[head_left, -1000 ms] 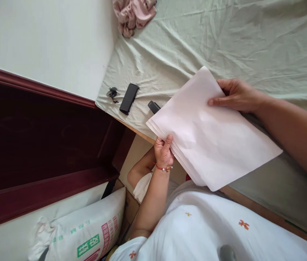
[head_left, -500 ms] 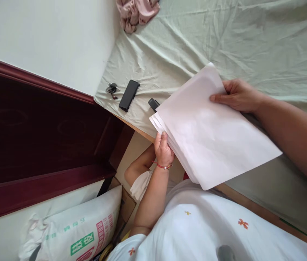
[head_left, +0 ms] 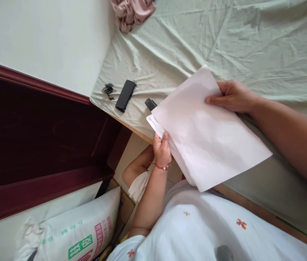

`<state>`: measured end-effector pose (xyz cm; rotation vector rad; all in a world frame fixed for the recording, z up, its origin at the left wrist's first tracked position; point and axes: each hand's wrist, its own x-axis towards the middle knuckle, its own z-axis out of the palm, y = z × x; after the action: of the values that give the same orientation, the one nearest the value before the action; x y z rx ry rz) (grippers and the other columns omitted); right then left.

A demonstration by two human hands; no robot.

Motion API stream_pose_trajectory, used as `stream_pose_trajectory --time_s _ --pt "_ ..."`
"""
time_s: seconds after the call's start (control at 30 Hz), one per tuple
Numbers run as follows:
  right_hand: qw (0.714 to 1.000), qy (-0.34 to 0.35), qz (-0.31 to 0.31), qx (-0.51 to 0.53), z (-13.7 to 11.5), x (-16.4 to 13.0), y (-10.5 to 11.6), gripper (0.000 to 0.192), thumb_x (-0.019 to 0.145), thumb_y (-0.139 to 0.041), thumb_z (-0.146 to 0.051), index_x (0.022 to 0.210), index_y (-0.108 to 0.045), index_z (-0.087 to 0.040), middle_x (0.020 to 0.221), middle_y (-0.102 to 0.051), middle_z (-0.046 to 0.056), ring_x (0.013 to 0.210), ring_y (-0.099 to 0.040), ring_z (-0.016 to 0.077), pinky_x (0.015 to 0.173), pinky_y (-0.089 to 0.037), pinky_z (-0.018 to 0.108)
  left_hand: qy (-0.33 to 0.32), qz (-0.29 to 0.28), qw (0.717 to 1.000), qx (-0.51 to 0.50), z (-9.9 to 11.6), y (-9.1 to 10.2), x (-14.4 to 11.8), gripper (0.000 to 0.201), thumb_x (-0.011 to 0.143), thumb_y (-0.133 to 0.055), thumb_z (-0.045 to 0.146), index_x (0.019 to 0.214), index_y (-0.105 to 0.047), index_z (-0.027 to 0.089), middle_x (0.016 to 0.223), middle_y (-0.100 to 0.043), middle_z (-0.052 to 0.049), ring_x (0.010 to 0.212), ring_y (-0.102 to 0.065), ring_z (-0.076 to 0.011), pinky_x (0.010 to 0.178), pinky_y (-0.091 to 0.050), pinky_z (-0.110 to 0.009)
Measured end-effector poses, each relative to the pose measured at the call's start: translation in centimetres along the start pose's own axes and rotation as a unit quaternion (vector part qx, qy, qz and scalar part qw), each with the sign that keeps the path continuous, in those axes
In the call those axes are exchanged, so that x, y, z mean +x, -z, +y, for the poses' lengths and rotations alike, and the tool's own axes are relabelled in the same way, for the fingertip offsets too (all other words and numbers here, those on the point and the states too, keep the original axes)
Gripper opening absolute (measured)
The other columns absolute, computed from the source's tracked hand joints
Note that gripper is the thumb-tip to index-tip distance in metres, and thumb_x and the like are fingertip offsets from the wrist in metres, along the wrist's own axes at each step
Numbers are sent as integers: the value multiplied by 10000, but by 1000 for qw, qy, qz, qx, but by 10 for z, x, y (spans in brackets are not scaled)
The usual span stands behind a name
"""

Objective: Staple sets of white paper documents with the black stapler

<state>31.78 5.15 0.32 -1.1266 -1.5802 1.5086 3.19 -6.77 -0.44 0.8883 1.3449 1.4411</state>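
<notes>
Several white sheets of paper [head_left: 205, 134] lie in a loose stack between my two hands, tilted above the bed edge and my lap. My left hand [head_left: 162, 149], with a red bracelet at the wrist, pinches the stack's near left edge, thumb on top. At the far right edge my right hand [head_left: 232, 96] grips the paper, thumb on the upper face and fingers hidden beneath. The top sheet's left edge sits a little apart from the sheets below. Just past the stack's left corner, a small dark device [head_left: 150, 104] rests on the sheet, partly covered by the paper.
A black rectangular case [head_left: 125, 95] and a small coiled cable [head_left: 108, 90] lie on the pale green bedsheet [head_left: 251, 47]. Pink cloth [head_left: 131, 12] is bunched at the back. Dark red wood panelling [head_left: 34, 134] stands at left, above a printed white sack [head_left: 88, 224].
The paper stack and my right hand have shifted slightly left and toward me. The top sheet and lower sheets lie a little closer together. Both hands keep their hold.
</notes>
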Motion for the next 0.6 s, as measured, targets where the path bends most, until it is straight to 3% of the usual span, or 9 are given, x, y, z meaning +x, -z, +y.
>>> stream_pose_trajectory --time_s 0.07,0.23,0.43,0.6 --pt "1000 17 -3 11 -2 0 -1 532 794 -841 -547 1196 -755 -211 1000 -777 48 907 -764 288 716 -659 391 -11 -22 1000 8 1 -1 -1 538 863 -817 499 1329 -709 251 1386 -734 -86 1370 -642 -266 1200 -469 -373" --pt "998 13 -7 61 -6 -2 -4 573 718 -909 -539 1181 -756 -238 1001 -774 43 916 -767 306 668 -674 400 -13 -10 1000 12 2 -2 -2 596 889 -762 562 1391 -674 255 1469 -683 -99 1420 -602 -280 1233 -440 -391" --pt "997 -35 -2 66 -6 -4 -4 464 687 -931 -553 995 -795 -234 888 -779 57 784 -762 305 575 -674 424 -10 -6 1000 3 2 -1 -2 596 902 -737 574 1395 -675 245 1466 -683 -108 1425 -596 -287 1236 -440 -401" --pt "998 -40 -11 53 -5 -5 -1 397 722 -908 -554 927 -794 -234 869 -784 54 705 -740 252 566 -656 374 -13 7 1000 5 2 -2 -2 615 893 -742 580 1400 -672 237 1443 -696 -113 1423 -597 -292 1236 -438 -405"
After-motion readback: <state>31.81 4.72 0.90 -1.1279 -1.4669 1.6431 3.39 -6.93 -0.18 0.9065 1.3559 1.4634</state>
